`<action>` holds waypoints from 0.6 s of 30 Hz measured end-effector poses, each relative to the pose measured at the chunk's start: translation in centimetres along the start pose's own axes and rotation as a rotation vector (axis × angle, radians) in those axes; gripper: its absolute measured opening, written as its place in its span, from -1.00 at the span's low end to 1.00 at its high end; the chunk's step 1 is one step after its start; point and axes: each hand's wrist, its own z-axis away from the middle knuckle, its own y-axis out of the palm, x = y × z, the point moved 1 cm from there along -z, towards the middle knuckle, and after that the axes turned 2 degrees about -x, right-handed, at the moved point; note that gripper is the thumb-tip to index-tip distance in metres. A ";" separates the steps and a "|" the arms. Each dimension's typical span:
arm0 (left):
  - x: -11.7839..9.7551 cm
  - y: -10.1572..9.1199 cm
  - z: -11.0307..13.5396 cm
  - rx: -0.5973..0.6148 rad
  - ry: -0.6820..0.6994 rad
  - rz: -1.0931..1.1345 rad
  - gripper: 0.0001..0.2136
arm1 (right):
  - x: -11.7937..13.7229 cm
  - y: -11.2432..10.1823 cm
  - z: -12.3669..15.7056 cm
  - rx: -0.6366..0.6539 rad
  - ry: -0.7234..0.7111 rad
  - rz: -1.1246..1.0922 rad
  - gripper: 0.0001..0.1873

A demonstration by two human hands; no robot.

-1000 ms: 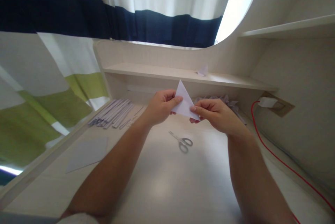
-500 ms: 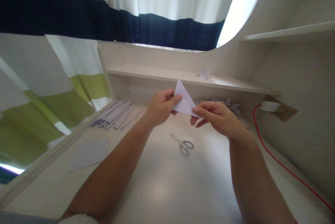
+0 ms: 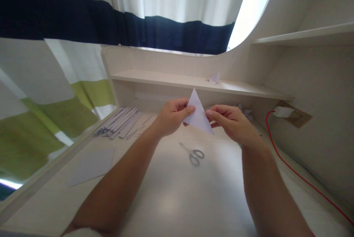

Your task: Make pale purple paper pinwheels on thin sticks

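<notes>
A white paper folded into a triangle [image 3: 198,115] is held up above the desk, one point upward and another pointing down to the right. My left hand [image 3: 174,116] pinches its left side, thumb on the front face and fingers behind. At the paper's right edge, my right hand [image 3: 228,120] has its thumb and fingers closed on the edge, with the fingertips partly hidden behind the sheet. Scissors [image 3: 193,154] lie on the desk below the hands, blades toward the upper left.
Several rolled or folded paper strips [image 3: 118,122] lie at the desk's back left, with a flat white sheet [image 3: 92,166] nearer. Folded paper pieces [image 3: 245,112] sit behind my right hand. A small paper piece [image 3: 214,78] rests on the shelf [image 3: 166,78]. A red cable [image 3: 287,167] runs along the right.
The paper triangle has turned clockwise, its right corner now lower. My right hand has shifted from that corner up along the right edge. My left hand keeps its pinch.
</notes>
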 end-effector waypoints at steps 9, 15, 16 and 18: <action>-0.4 0.9 0.3 0.031 -0.024 -0.011 -0.71 | -0.1 -0.1 0.0 -0.037 -0.065 0.006 -0.72; -0.1 0.3 0.0 -0.114 0.004 0.029 -0.64 | 0.4 -0.1 0.0 -0.113 -0.074 -0.063 -0.78; 0.0 0.2 -0.1 -0.125 0.003 0.045 -0.67 | 0.4 -0.2 0.1 -0.108 -0.061 -0.098 -0.79; -0.1 -0.1 -0.1 -0.121 0.016 0.077 -0.68 | 0.4 -0.2 0.1 -0.085 -0.033 -0.163 -0.81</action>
